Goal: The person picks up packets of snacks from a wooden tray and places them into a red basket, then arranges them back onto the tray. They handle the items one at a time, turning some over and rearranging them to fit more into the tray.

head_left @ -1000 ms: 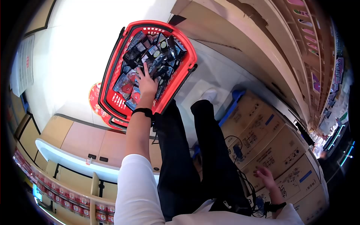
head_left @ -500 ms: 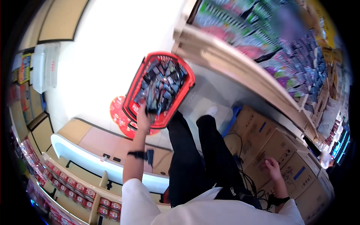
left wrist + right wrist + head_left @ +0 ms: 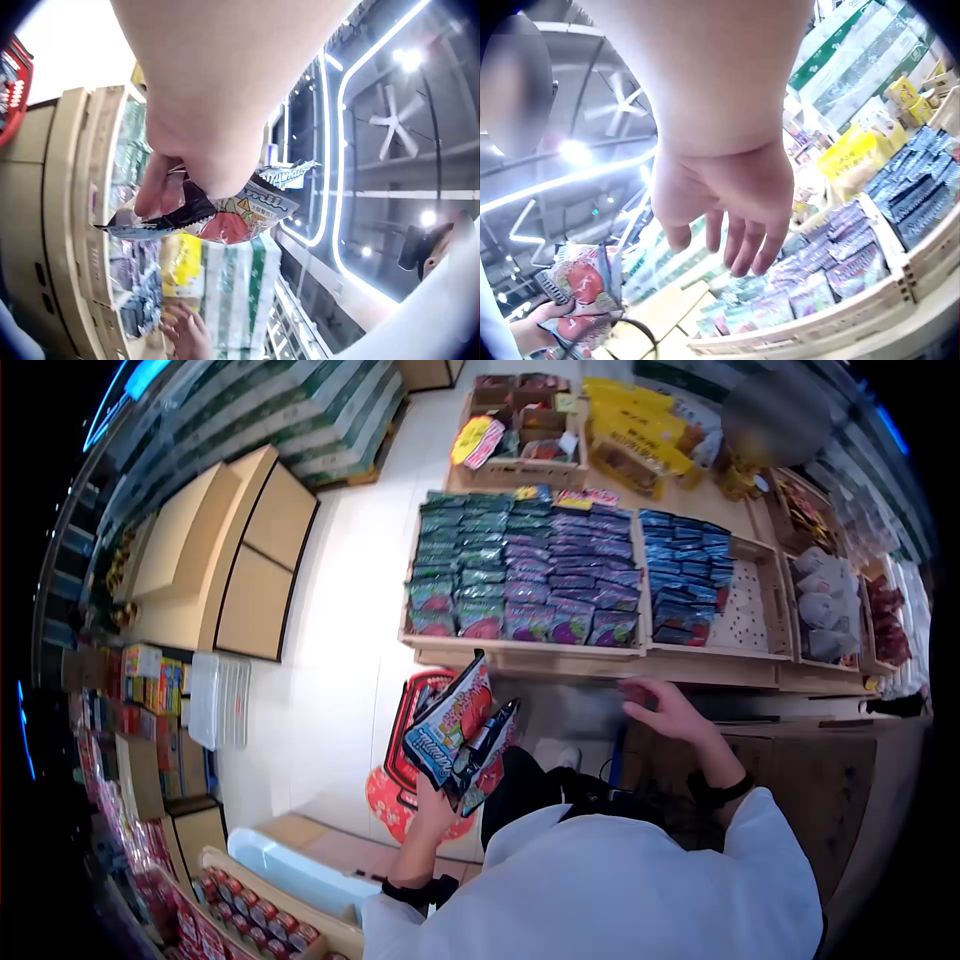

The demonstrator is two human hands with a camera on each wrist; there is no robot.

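In the head view my left hand (image 3: 433, 807) grips a few glossy dark-and-red snack bags (image 3: 452, 728), raised over the red basket (image 3: 402, 772). The left wrist view shows fingers (image 3: 154, 184) curled round the bags (image 3: 229, 221). My right hand (image 3: 664, 710) is in front of the display's front edge and holds nothing; in the right wrist view this hand (image 3: 724, 202) has its fingers loosely extended downward. Wooden trays hold rows of green and purple bags (image 3: 525, 565) and, beside them, blue bags (image 3: 685, 575).
A tray section with a dotted bottom (image 3: 750, 605) adjoins the blue bags. Yellow packages (image 3: 635, 430) lie behind. Brown cartons (image 3: 790, 790) stand at the right, a clear plastic bin (image 3: 218, 700) at the left, and a shelf of red-lidded jars (image 3: 260, 915) at lower left.
My left hand has come up out of the basket with several bags. My right hand has moved up and forward, towards the display. The head view has swung up to the display trays.
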